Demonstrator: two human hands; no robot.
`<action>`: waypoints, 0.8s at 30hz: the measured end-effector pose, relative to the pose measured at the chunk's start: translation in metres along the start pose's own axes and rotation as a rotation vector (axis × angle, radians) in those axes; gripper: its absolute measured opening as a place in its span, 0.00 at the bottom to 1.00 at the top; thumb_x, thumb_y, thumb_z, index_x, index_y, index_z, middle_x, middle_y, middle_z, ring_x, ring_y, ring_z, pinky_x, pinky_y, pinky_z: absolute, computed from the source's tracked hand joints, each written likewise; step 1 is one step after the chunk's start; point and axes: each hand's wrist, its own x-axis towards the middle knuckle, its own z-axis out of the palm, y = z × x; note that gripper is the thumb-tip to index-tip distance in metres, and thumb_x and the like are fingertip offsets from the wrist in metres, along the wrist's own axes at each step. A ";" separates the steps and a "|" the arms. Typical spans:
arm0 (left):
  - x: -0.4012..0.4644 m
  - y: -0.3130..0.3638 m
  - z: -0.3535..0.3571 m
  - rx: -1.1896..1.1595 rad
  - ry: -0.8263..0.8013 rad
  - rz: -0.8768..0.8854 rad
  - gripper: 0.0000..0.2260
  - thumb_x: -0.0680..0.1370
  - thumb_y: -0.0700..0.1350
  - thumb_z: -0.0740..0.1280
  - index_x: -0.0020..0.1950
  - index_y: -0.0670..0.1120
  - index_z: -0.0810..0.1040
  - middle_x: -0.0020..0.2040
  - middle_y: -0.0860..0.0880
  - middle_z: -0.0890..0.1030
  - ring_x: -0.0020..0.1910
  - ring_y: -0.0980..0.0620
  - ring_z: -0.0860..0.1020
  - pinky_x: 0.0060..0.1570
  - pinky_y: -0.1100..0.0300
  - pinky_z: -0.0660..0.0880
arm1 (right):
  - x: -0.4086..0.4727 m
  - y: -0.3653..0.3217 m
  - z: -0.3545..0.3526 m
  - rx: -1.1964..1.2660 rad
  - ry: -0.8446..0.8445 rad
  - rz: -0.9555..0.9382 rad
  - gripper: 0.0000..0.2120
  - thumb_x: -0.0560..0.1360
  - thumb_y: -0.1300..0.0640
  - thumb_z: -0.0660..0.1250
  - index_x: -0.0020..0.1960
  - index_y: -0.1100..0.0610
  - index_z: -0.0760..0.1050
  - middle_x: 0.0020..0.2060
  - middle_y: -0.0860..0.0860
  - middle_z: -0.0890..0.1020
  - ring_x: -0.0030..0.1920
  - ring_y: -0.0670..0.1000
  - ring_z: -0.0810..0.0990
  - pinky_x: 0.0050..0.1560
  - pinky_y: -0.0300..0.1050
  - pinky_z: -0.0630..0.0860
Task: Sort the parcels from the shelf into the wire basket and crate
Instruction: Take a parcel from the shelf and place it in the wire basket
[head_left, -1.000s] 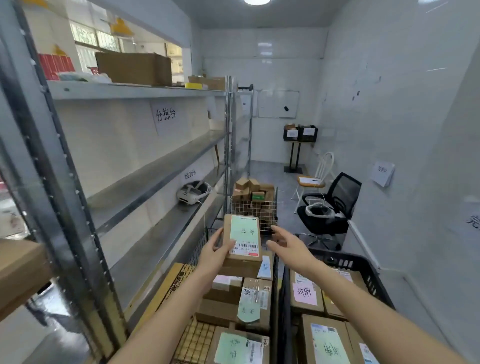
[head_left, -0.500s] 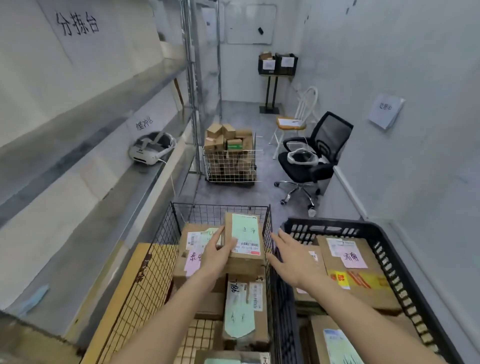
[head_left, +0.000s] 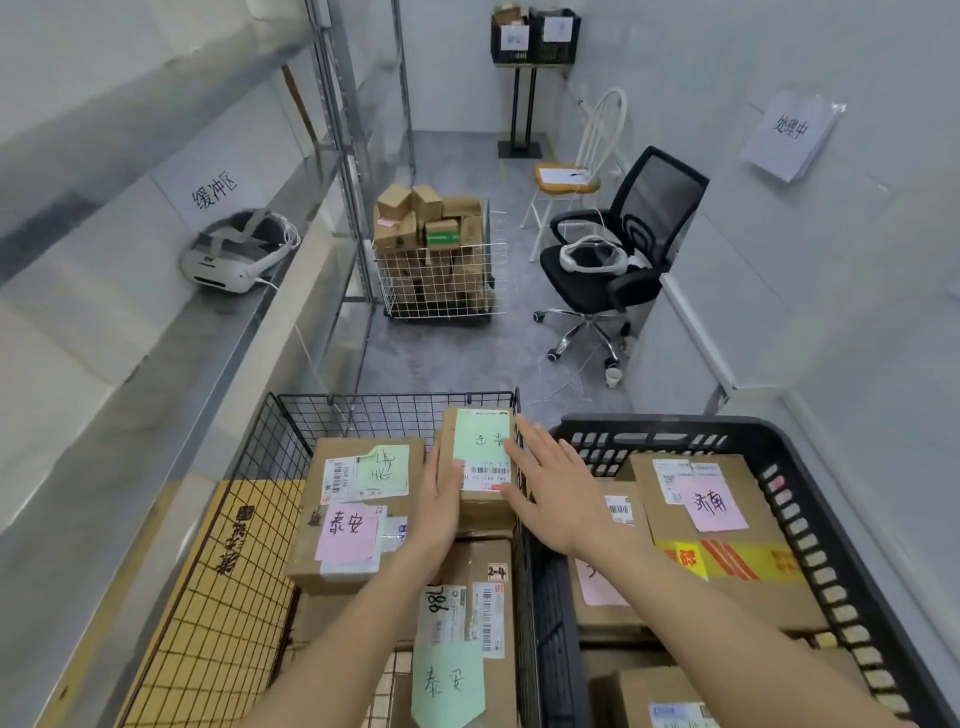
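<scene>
A small brown parcel (head_left: 480, 457) with a green note and a barcode label sits inside the black wire basket (head_left: 363, 402), on top of other boxes. My left hand (head_left: 441, 499) holds its left side, thumb on top. My right hand (head_left: 550, 488) is flat with straight fingers, its fingertips touching the parcel's right edge. To the right stands the black plastic crate (head_left: 810, 499), with several brown parcels in it, one with a pink note (head_left: 714, 504).
The grey metal shelf (head_left: 171, 358) runs along the left with a white headset (head_left: 234, 254) on it. Farther off stand a white wire cart of boxes (head_left: 441, 265), a black office chair (head_left: 618, 260) and a white chair (head_left: 576, 176).
The view has tilted down. My left hand has lowered the green-note parcel from the air into the wire basket onto the boxes. My right hand has come against its right edge.
</scene>
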 end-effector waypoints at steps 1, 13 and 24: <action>0.000 0.000 0.001 0.003 -0.012 0.006 0.24 0.86 0.53 0.57 0.82 0.57 0.56 0.79 0.55 0.62 0.78 0.53 0.61 0.72 0.58 0.58 | 0.001 0.000 0.000 -0.011 -0.003 -0.002 0.30 0.84 0.41 0.52 0.82 0.49 0.52 0.82 0.48 0.42 0.82 0.49 0.42 0.79 0.50 0.43; -0.008 0.009 -0.020 -0.038 -0.041 -0.027 0.28 0.84 0.55 0.61 0.82 0.54 0.56 0.79 0.52 0.64 0.77 0.51 0.64 0.72 0.56 0.61 | 0.002 -0.008 -0.003 -0.055 -0.037 0.024 0.29 0.85 0.42 0.50 0.83 0.49 0.50 0.82 0.48 0.41 0.82 0.49 0.42 0.81 0.52 0.45; -0.083 0.011 -0.103 0.262 0.045 0.087 0.27 0.82 0.58 0.64 0.79 0.54 0.64 0.78 0.49 0.66 0.76 0.47 0.65 0.74 0.46 0.65 | -0.044 -0.069 -0.025 0.009 -0.011 -0.033 0.29 0.84 0.42 0.52 0.83 0.50 0.52 0.82 0.50 0.49 0.82 0.50 0.47 0.81 0.50 0.46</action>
